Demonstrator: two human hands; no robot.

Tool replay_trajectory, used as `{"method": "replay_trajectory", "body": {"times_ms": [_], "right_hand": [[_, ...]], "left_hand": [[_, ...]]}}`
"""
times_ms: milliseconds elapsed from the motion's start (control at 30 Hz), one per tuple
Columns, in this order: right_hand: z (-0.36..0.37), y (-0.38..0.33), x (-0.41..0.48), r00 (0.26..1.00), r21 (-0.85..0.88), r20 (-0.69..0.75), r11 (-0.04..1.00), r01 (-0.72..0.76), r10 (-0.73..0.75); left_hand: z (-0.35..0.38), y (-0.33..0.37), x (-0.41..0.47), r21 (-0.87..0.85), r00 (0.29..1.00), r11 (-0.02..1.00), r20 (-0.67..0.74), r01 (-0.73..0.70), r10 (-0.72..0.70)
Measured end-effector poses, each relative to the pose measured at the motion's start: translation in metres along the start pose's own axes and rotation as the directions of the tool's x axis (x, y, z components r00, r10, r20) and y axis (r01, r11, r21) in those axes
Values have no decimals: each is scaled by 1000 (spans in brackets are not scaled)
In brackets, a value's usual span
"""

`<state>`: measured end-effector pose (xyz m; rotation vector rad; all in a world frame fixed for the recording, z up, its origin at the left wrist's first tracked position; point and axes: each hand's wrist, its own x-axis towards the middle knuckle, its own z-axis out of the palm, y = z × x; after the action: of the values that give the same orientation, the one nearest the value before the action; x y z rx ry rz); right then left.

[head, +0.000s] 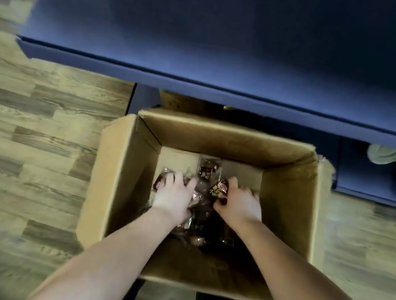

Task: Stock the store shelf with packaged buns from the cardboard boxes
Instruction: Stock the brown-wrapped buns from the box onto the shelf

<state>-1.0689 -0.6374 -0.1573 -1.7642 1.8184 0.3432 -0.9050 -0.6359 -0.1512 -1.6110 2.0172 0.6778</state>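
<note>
- Fingers [179,178] of the left hand [174,196]: slightly spread, tips bent down onto crinkled wrappers; too blurred to tell whether closed round a packet or only pressing on it.
- Just beside, between both hands: packaged buns [208,170], a small dark heap at the bottom of the open cardboard box [121,177], with bare cardboard showing round it.
- On the right hand [241,205]: fingers [236,184] curled over a packet with a red label, thumb tucked against its near side, apparently gripping.
- Step in hand, by the look of it: gathering the last packets out of a nearly emptied box.
- Next move, as a judgement: close firmly on the slippery film without crushing the soft buns, lift clear of the tall box walls, then up and forward to the shelf.
- Underfoot, from the left: wood-pattern floor [43,114], with the box standing on it.
- Above and beyond: dark blue shelf [234,39], its front edge overhanging the far rim of the box; nothing seen on its top face.
- Tucked under that edge: a second carton [181,102], mostly hidden.
- Far right, low down: a pale rounded thing [383,155], not identifiable.
</note>
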Motion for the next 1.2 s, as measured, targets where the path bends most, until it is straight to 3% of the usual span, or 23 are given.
{"method": "replay_trajectory", "body": {"times_ms": [200, 433, 567, 700, 867, 1200], "right_hand": [[-138, -35, -87, 991, 102, -15, 986, 135, -134], [-304, -52, -143, 953, -1, -129, 961, 276, -273], [-354, -63, -171, 920, 40, -275, 952, 303, -281], [-383, -79, -198, 892, 21, -331, 942, 334, -309], [-427, -84, -231, 839, 56, -467, 938, 343, -279], [-532, 17, -259, 750, 16, -644, 978, 210, -150]], "left_hand": [[-118, 20, -104, -39, 988, 990, -59, 138, -140], [-252, 31, -172, -62, 967, 991, -220, 117, -128], [-303, 27, -196, 2, 944, 999, -326, 54, -51], [-338, 12, -226, 49, 903, 999, -429, 0, 21], [-385, -4, -258, 2, 815, 977, -552, -212, 178], [-480, 65, -256, 147, 645, 935, -689, -324, 332]]}}
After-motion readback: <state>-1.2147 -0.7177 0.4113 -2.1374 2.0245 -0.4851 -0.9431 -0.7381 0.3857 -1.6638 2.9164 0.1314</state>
